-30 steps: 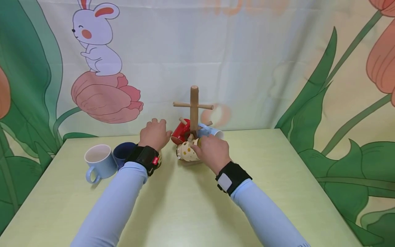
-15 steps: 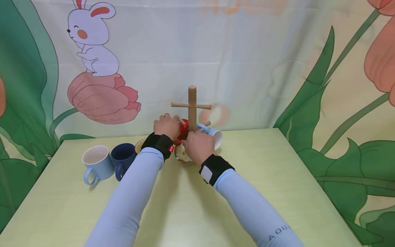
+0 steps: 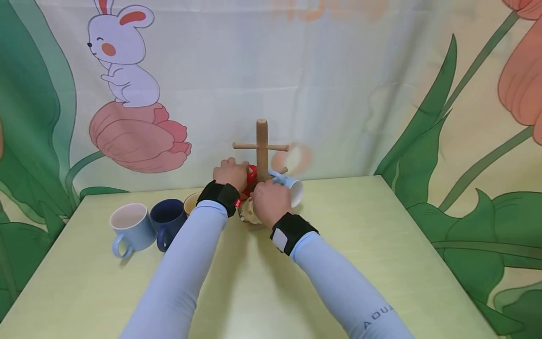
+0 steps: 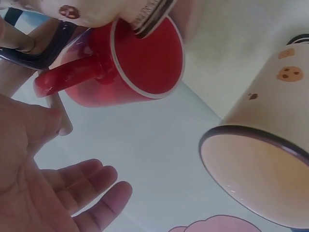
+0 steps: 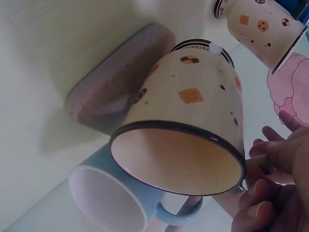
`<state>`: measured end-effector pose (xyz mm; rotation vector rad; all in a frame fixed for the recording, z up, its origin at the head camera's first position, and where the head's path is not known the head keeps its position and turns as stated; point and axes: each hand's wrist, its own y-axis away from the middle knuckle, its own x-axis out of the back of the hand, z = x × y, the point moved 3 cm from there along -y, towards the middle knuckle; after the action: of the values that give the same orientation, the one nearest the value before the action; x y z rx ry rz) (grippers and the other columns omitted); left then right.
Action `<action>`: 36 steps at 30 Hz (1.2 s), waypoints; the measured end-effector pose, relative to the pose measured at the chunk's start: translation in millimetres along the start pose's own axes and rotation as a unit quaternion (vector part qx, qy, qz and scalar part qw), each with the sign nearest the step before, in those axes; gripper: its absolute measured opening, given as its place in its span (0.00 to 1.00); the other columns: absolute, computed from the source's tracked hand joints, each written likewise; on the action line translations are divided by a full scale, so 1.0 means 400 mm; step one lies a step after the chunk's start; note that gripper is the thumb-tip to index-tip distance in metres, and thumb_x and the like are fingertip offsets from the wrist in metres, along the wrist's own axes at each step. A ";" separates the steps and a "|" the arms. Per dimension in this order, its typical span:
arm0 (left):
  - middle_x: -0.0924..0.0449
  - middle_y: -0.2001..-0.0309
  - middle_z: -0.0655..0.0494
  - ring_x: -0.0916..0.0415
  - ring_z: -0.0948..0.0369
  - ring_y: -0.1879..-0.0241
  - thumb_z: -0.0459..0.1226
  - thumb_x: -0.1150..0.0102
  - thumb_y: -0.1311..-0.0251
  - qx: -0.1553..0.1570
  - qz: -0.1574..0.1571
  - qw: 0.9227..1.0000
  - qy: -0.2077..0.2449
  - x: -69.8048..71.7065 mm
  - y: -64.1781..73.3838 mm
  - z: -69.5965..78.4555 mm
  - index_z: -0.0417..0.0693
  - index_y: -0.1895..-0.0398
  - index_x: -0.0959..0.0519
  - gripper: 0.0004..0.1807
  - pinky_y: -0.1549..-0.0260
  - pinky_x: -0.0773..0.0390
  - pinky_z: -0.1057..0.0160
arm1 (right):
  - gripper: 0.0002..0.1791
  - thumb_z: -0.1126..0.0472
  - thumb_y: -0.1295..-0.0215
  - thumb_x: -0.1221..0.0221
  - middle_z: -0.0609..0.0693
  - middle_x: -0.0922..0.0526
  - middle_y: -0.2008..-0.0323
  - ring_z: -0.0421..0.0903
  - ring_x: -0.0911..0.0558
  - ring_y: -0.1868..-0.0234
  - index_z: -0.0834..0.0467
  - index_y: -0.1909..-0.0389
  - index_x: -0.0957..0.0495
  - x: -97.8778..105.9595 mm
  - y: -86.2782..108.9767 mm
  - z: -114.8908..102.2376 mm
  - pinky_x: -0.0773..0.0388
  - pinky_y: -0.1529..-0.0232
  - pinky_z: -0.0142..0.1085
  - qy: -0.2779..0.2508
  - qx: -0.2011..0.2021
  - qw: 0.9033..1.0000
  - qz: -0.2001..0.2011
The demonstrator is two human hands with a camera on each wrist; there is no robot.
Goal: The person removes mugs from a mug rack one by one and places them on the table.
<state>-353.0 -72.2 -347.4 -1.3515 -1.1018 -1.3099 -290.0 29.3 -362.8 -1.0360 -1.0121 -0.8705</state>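
Observation:
A wooden mug tree [image 3: 262,141] stands at the table's back edge. My right hand [image 3: 272,202] has curled fingers [image 5: 258,193] that grip the tree low on its post, close behind a cookie-patterned cream mug [image 5: 188,101]. This mug hangs tilted, mouth outward, with its dark handle [image 4: 34,60] around a peg. To the left, my left hand [image 3: 230,174] rests its thumb at a peg end [image 4: 65,128] beside the red mug [image 4: 125,67], its other fingers [image 4: 94,179] loosely extended and holding nothing. A light blue mug [image 3: 293,187] hangs on the right.
Left of the tree stand a light blue mug [image 3: 134,228], a dark blue mug [image 3: 168,216] and a second cream mug [image 4: 275,96], partly hidden by my left arm. Two bare upper pegs [image 3: 277,148] stick out sideways. A printed cloth [image 3: 330,94] hangs behind the table.
My left hand has moved right, from above the standing cream mug to beside the red mug. My right hand has shifted left from the hanging cream mug to the post.

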 end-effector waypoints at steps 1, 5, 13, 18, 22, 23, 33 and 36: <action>0.25 0.51 0.37 0.28 0.44 0.50 0.39 0.52 0.26 -0.001 0.005 1.000 0.001 0.001 0.001 -0.001 0.49 0.37 0.26 0.17 0.52 0.23 0.45 | 0.20 0.46 0.28 0.45 0.51 0.19 0.74 0.46 0.19 0.75 0.58 0.68 0.16 0.001 0.000 0.002 0.19 0.77 0.41 0.003 0.000 1.000 0.005; 0.25 0.53 0.37 0.27 0.44 0.52 0.38 0.48 0.28 -0.001 0.019 1.000 -0.006 -0.002 0.005 -0.005 0.48 0.39 0.25 0.17 0.54 0.22 0.45 | 0.20 0.46 0.28 0.45 0.50 0.20 0.76 0.46 0.19 0.77 0.57 0.70 0.17 0.008 0.006 0.013 0.21 0.81 0.41 -0.004 -0.012 1.000 0.009; 0.25 0.52 0.38 0.27 0.45 0.52 0.40 0.41 0.32 0.004 0.025 1.000 -0.007 -0.016 0.015 0.001 0.46 0.37 0.26 0.21 0.54 0.20 0.47 | 0.18 0.47 0.29 0.43 0.50 0.19 0.75 0.48 0.17 0.72 0.55 0.68 0.15 0.003 0.024 0.059 0.21 0.78 0.45 -0.036 -0.048 0.998 -0.007; 0.24 0.54 0.39 0.26 0.46 0.53 0.40 0.44 0.30 -0.004 0.035 0.999 -0.011 -0.011 0.031 0.008 0.43 0.40 0.24 0.19 0.57 0.19 0.47 | 0.18 0.47 0.28 0.43 0.53 0.20 0.72 0.51 0.17 0.71 0.56 0.67 0.14 -0.007 0.033 0.090 0.20 0.75 0.46 -0.025 -0.056 0.998 0.004; 0.23 0.55 0.39 0.25 0.47 0.55 0.41 0.43 0.30 -0.015 0.048 0.999 -0.010 -0.008 0.046 0.011 0.42 0.42 0.23 0.18 0.58 0.18 0.47 | 0.13 0.53 0.30 0.41 0.54 0.20 0.72 0.51 0.18 0.70 0.56 0.68 0.14 -0.015 0.037 0.110 0.20 0.75 0.46 -0.015 -0.056 0.998 0.003; 0.23 0.56 0.39 0.24 0.47 0.56 0.41 0.43 0.30 -0.017 0.052 0.998 -0.008 -0.007 0.049 0.011 0.42 0.42 0.22 0.18 0.59 0.18 0.47 | 0.12 0.54 0.31 0.40 0.54 0.21 0.72 0.51 0.18 0.70 0.56 0.68 0.14 -0.016 0.037 0.114 0.20 0.74 0.46 -0.014 -0.057 0.998 0.000; 0.22 0.57 0.41 0.24 0.48 0.56 0.43 0.41 0.32 -0.029 0.064 0.998 -0.004 -0.016 0.081 0.019 0.42 0.45 0.22 0.18 0.61 0.17 0.49 | 0.15 0.54 0.29 0.42 0.55 0.21 0.73 0.53 0.18 0.72 0.58 0.70 0.14 -0.029 0.042 0.155 0.21 0.76 0.48 -0.037 -0.079 0.996 0.019; 0.22 0.57 0.41 0.24 0.48 0.56 0.42 0.37 0.35 -0.029 0.064 0.997 -0.013 -0.016 0.089 0.028 0.41 0.45 0.22 0.19 0.61 0.17 0.50 | 0.16 0.51 0.29 0.42 0.55 0.21 0.73 0.54 0.17 0.72 0.57 0.67 0.14 -0.034 0.043 0.167 0.21 0.76 0.49 -0.049 -0.087 0.995 0.027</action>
<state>-316.1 -67.3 -355.2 -1.4603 -0.9844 -1.2432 -294.5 99.1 -368.4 -1.2587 -0.9979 -0.8813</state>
